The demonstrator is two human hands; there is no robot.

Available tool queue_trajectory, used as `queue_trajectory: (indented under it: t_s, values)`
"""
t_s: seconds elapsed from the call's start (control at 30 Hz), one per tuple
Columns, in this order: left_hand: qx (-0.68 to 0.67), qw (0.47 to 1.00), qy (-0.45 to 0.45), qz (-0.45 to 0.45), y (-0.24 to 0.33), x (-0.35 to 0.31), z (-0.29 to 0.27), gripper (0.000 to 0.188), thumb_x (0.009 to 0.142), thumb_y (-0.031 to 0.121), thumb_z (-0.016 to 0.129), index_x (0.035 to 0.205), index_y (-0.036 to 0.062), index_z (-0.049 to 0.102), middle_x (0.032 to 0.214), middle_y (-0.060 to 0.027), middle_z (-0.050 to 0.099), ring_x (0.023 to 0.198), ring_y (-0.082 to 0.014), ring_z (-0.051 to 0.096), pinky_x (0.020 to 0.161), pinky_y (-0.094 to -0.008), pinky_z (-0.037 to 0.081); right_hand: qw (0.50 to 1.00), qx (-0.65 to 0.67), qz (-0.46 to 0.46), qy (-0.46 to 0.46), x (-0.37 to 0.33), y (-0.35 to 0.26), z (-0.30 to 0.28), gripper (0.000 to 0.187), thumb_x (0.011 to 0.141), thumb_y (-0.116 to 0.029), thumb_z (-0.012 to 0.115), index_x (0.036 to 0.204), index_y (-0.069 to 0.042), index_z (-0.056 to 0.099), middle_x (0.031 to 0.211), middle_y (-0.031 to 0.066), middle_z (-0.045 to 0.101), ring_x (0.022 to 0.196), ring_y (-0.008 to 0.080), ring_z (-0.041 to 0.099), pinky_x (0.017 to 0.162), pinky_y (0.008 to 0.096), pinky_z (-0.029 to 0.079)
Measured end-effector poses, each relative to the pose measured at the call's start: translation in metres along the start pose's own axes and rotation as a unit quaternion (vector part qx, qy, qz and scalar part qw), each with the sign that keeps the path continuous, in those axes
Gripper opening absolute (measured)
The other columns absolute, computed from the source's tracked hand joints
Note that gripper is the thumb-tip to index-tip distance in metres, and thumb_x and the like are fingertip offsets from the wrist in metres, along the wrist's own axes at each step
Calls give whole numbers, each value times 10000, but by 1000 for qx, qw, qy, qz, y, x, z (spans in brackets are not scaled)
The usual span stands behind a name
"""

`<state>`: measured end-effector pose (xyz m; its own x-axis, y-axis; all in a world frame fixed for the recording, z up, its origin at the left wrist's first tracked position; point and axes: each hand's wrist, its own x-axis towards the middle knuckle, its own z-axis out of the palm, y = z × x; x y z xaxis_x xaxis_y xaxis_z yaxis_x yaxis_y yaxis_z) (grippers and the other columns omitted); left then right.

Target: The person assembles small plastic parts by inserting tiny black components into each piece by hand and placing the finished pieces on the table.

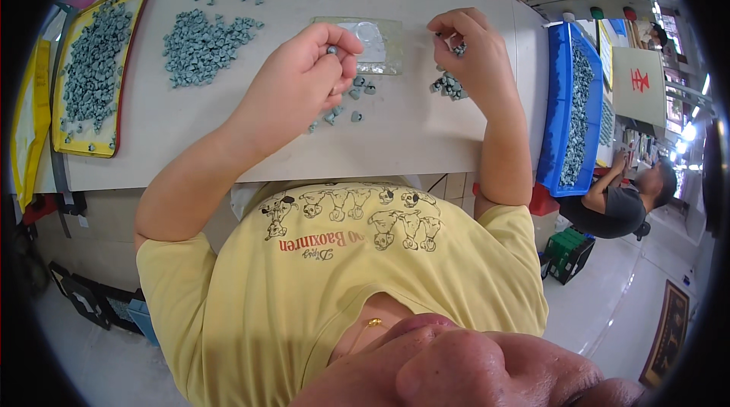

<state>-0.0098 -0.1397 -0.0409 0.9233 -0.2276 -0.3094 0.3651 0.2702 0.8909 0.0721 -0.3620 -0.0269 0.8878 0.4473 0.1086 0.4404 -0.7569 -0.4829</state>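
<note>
Grey-green piece point(331, 49) pinched in the left hand point(304, 84) above the tabletop's point(228, 141) near edge, right hand point(475, 53) closed on another — best handled with light fingertip pressure, over the loose pieces point(346, 106).

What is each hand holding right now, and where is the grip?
The left hand pinches one small grey-green piece between thumb and fingertips. The right hand grips similar pieces; exact hold unclear.
</note>
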Motion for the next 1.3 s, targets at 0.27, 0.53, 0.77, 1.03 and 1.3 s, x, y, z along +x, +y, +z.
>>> queue_trajectory:
  t_s: [0.27,0.53,0.77,1.03,1.3]
  values:
    - [-24,997,-60,-48,3,-11,-2,184,937,130,432,920,-13,546,711,-11,501,555,-59,399,499,-209,366,964,75,-238,93,-13,-60,21,257,617,85,680,826,-35,592,851,75,589,735,192,588,636,275,479]
    - [-47,996,-75,-18,4,-20,-11,213,939,181,481,890,-9,563,738,-11,529,579,-54,414,512,-199,377,947,91,-290,107,-13,-73,34,275,622,76,720,843,-16,584,818,90,608,723,205,590,611,271,482]
    - [-61,994,-85,-32,0,-15,-16,200,922,190,518,930,-2,573,734,-9,535,582,-49,422,512,-192,377,953,103,-270,86,-13,-66,33,194,646,82,702,809,6,629,775,96,612,674,194,589,560,257,477]
    - [28,999,-23,9,-2,-3,-8,198,915,175,515,980,-2,576,732,-3,534,548,-36,388,500,-188,355,935,67,-324,128,-6,-44,34,228,628,87,705,829,-1,643,769,79,605,653,177,576,537,249,459]
    - [-88,995,15,33,-2,5,-1,215,950,125,417,1071,-16,525,815,-3,507,604,-44,382,533,-181,335,913,-89,-378,122,2,-9,27,278,575,46,706,841,-2,640,791,69,580,676,193,566,577,288,455]
